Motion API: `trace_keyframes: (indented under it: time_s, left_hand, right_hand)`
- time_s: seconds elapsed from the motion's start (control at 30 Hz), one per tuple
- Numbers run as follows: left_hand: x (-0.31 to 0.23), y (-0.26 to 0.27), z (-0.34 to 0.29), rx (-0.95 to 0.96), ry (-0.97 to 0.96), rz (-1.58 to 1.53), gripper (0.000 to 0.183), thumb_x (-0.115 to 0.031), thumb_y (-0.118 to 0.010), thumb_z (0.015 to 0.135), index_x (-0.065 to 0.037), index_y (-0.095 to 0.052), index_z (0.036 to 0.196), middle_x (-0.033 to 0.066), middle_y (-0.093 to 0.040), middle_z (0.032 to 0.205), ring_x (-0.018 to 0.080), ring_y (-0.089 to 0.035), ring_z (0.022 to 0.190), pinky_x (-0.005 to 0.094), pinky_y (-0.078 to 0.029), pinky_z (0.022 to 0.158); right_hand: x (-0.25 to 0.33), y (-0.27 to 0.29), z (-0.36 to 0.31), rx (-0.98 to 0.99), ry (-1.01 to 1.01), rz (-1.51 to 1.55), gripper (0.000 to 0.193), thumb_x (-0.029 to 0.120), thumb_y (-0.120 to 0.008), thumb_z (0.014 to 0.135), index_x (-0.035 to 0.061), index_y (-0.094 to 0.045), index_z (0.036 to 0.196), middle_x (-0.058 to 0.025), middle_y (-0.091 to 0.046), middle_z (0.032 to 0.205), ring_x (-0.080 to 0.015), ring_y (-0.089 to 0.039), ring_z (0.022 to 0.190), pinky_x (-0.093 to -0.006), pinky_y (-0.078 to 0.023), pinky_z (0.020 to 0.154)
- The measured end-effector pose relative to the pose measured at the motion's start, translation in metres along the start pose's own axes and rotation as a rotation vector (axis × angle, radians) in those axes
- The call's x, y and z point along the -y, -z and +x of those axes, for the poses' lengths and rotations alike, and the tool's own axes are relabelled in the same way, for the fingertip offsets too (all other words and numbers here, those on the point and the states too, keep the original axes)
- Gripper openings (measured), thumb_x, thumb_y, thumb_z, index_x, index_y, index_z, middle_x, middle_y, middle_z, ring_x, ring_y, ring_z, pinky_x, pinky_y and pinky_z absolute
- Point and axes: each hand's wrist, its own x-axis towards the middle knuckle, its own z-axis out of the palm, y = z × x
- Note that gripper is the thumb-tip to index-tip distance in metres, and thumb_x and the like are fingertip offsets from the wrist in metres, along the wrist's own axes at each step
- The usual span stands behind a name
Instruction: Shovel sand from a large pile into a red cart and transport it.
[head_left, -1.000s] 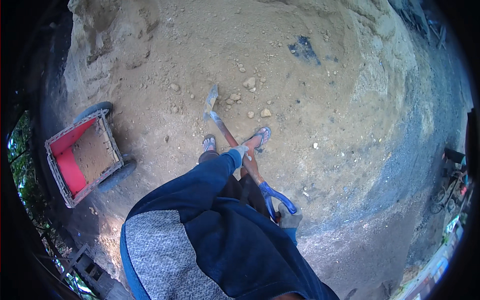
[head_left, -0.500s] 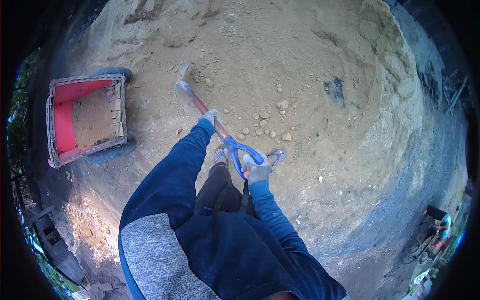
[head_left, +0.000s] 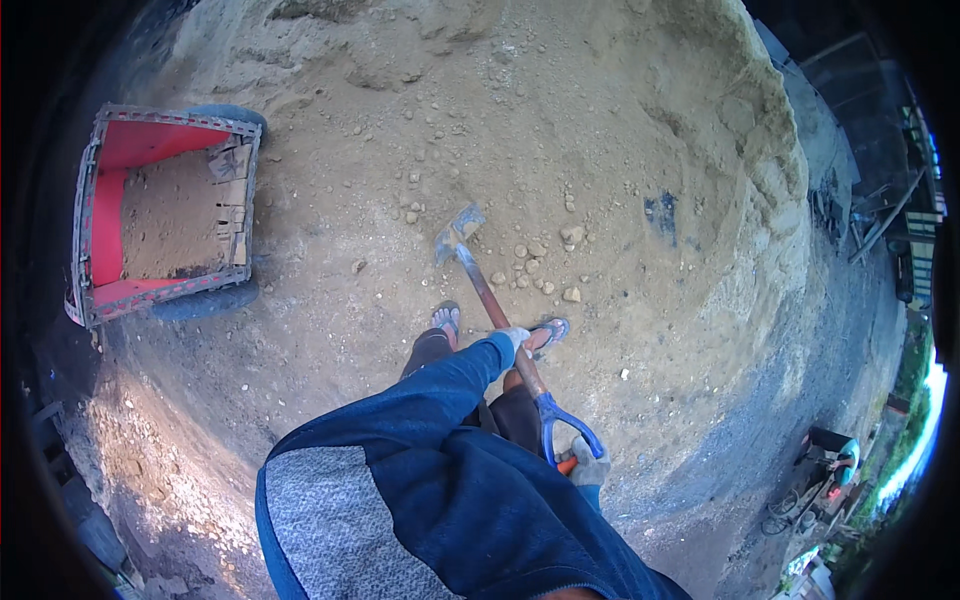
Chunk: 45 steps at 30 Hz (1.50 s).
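I hold a shovel with a brown shaft, a worn metal blade and a blue D-shaped handle. My left hand, in a pale glove, is wrapped round the middle of the shaft. The gloved right hand is closed on the handle's grip, close to my right side. Ahead of my feet, the blade is over the sandy ground, apparently with little or nothing on it; whether it touches the ground I cannot tell. Small stones lie to the right of the blade.
A red-walled cart on two wheels stands at the left, with soil covering its floor. A bank of sandy soil rises ahead. Sandals are on my feet. Various objects are piled at the lower right.
The shovel has swung to the right and closer to me, its blade moving away from the cart. Both hands have shifted right and down, still gripping it.
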Motion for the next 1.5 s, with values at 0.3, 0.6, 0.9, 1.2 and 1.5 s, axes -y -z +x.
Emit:
trace_keyframes:
  time_s: [0.3, 0.6, 0.9, 1.2, 1.5]
  left_hand:
    - [-0.079, 0.055, -0.093, -0.661, 0.68, -0.779, 0.026, -0.016, -0.065, 0.074, 0.003, -0.052, 0.087, 0.0159, -0.056, 0.069, 0.029, -0.057, 0.048, 0.0384, -0.051, 0.044]
    - [-0.067, 0.142, -0.028, -0.56, 0.566, -0.722, 0.025, -0.026, -0.057, 0.08, -0.003, -0.052, 0.086, 0.0127, -0.053, 0.065, 0.0287, -0.056, 0.057, 0.0442, -0.048, 0.05]
    - [-0.054, -0.04, -0.063, -0.365, 0.632, -1.103, 0.006, -0.006, -0.059, 0.074, -0.001, -0.056, 0.071, 0.0113, -0.056, 0.065, 0.0238, -0.057, 0.055, 0.0362, -0.048, 0.05]
    - [-0.002, 0.189, -0.121, -0.704, 0.757, -1.151, 0.038, -0.037, -0.05, 0.082, -0.001, -0.052, 0.095, 0.0166, -0.057, 0.078, 0.0356, -0.056, 0.073, 0.0475, -0.047, 0.07]
    - [-0.053, -0.075, -0.061, -0.237, 0.876, -1.029, 0.01, -0.016, -0.056, 0.081, -0.008, -0.051, 0.083, 0.0081, -0.054, 0.067, 0.0247, -0.055, 0.056, 0.0394, -0.05, 0.051]
  right_hand:
    - [-0.027, -0.023, 0.004, 0.01, 0.014, 0.117, 0.007, -0.001, -0.059, 0.073, -0.0024, -0.055, 0.079, -0.0092, -0.053, 0.057, -0.0178, -0.051, 0.041, -0.0322, -0.047, 0.038]
    - [0.043, -0.118, 0.008, 0.135, 0.112, -0.074, 0.013, 0.008, -0.065, 0.075, 0.0008, -0.056, 0.082, -0.0087, -0.057, 0.066, -0.0169, -0.056, 0.049, -0.0293, -0.047, 0.044]
    - [0.055, 0.063, 0.007, -0.08, 0.075, -0.139, 0.016, 0.005, -0.065, 0.07, -0.0014, -0.054, 0.08, -0.0115, -0.056, 0.058, -0.0186, -0.051, 0.038, -0.0309, -0.044, 0.036]
    - [0.026, -0.152, 0.026, 0.474, 0.393, -0.485, 0.022, 0.016, -0.065, 0.072, 0.0025, -0.056, 0.087, -0.0062, -0.058, 0.065, -0.0125, -0.055, 0.049, -0.0263, -0.044, 0.045]
    - [0.073, 0.051, -0.027, -0.2, 0.153, -0.329, 0.018, 0.008, -0.065, 0.07, -0.0027, -0.054, 0.08, -0.008, -0.055, 0.057, -0.0145, -0.049, 0.036, -0.027, -0.04, 0.034]
